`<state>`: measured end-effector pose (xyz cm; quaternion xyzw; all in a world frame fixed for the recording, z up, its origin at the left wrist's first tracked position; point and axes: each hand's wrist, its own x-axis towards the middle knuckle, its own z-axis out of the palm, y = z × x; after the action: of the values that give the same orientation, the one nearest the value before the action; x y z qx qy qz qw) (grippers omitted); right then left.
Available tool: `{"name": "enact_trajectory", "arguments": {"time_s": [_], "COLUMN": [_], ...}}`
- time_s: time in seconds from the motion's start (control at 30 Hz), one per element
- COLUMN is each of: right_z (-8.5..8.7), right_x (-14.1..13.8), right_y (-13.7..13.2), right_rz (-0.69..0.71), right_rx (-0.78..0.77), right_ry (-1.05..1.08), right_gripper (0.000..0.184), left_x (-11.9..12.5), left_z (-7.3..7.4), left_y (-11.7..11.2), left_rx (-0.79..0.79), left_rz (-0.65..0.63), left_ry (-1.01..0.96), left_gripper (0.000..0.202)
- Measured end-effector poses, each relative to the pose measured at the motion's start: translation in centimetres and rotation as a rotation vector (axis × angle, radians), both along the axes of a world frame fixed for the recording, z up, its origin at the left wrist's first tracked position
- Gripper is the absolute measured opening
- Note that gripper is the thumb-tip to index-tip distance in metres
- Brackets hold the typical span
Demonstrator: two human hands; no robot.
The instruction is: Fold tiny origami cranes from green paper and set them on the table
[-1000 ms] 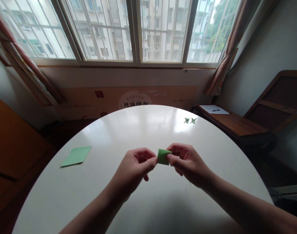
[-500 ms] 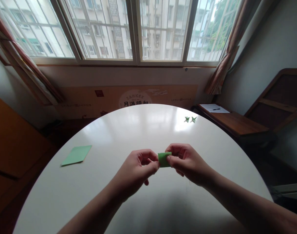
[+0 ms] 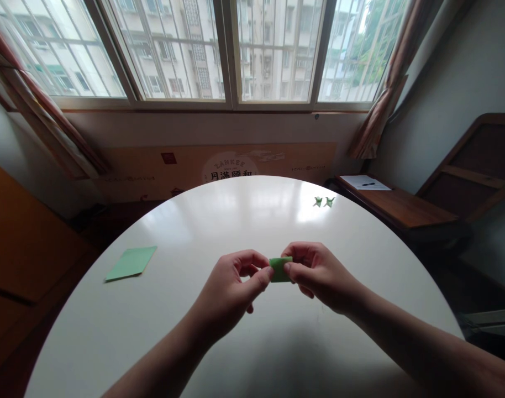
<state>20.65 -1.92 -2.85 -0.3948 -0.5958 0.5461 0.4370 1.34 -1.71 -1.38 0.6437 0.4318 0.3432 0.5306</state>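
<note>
A small folded piece of green paper (image 3: 279, 269) is held just above the round white table (image 3: 244, 221), pinched from both sides. My left hand (image 3: 231, 290) grips its left edge between thumb and forefinger. My right hand (image 3: 316, 273) pinches its right edge the same way, the other fingers curled under. Only a narrow green strip shows between the fingertips.
A stack of light green paper sheets (image 3: 131, 262) lies at the table's left side. Two small green folded figures (image 3: 323, 202) stand at the far right of the table. A wooden side table with a white sheet and pen (image 3: 364, 183) is beyond, under the window.
The green paper showed a pointed, wider shape a second ago; now it is flattened into a narrower rectangle between my fingers. Both hands stayed in about the same place.
</note>
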Motion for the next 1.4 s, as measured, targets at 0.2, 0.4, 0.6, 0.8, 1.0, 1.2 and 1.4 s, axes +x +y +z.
{"name": "enact_trajectory", "arguments": {"time_s": [0.2,0.4,0.6,0.8,1.0,1.2,1.4], "right_z": [0.15,0.34,0.34,0.36,0.23,0.14,-0.01], "right_x": [-0.08,-0.05,-0.11,-0.01,0.06,0.01,-0.07], "right_y": [-0.19,-0.25,-0.32,-0.28,-0.27,-0.23,-0.14], "right_rz": [0.011,0.015,0.028,0.013,0.028,0.029,0.040], "right_rx": [0.007,0.019,0.011,0.016,0.009,-0.009,-0.045], "right_ry": [-0.031,-0.025,-0.059,-0.072,-0.086,-0.064,-0.037], "right_gripper": [0.008,0.007,0.006,0.007,0.006,0.006,0.005], "left_x": [0.03,0.10,0.16,0.29,0.41,0.31,0.48], "left_z": [-0.05,-0.06,0.05,0.09,-0.01,-0.33,-0.30], "left_y": [-0.04,-0.16,-0.04,0.00,0.02,0.04,-0.21], "left_rx": [0.024,0.010,0.025,0.003,0.000,0.012,0.108], "left_rz": [0.019,0.023,0.026,0.035,0.051,0.063,0.084], "left_ry": [-0.015,-0.017,-0.036,-0.040,-0.067,-0.025,0.055], "left_gripper": [0.018,0.021,0.019,0.022,0.018,0.021,0.021]}}
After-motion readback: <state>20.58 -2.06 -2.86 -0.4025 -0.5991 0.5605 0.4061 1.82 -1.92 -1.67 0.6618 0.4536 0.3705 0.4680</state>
